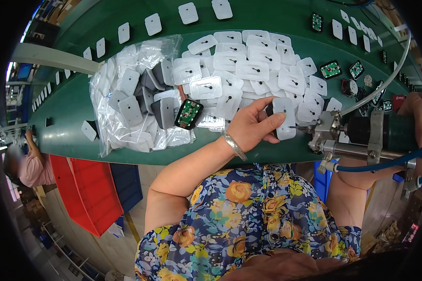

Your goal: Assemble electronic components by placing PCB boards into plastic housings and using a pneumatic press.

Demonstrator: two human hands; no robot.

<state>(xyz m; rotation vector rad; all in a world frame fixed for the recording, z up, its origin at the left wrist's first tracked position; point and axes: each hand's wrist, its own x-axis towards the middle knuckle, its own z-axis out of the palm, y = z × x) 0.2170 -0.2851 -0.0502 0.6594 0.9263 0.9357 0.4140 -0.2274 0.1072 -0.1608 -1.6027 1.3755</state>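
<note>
My left hand (253, 124) is closed on a pale grey plastic housing (284, 119) with a dark underside, the thumb on its face. Beside the housing's right edge is the thin tip of a mounted screwdriver-like tool (361, 131) with a metal clamp and black body. Past that tool, at the far right, part of my right hand (413, 112) shows near a small red item (398, 100); its fingers are hard to make out. Beyond my left hand lies a heap of translucent white plastic covers (253, 70), several with a short black piece in the middle.
A clear bag (105, 100) of grey and black housings lies left on the green bench (70, 126), beside an open housing with a green circuit board (189, 114). Circuit units (331, 69) lie right. Housings (188, 13) line the far side. A red bin (91, 192) and another person (33, 168) are left.
</note>
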